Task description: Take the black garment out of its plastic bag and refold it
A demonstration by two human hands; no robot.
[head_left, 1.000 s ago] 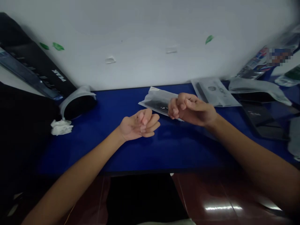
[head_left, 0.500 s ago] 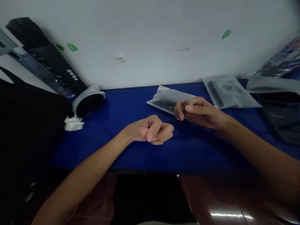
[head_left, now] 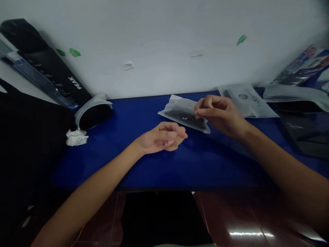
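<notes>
One frosted plastic pouch with dark contents lies on the far side of the blue worktop, its long axis slanting from far left to near right. The right hand seems nearer: the pouch lies leftward of its fingers, which overlap the right end in view, contact unclear. The left hand hovers on the pouch's near side. Both hands' fingers curl around nothing visible; whether they pinch anything cannot be told.
</notes>
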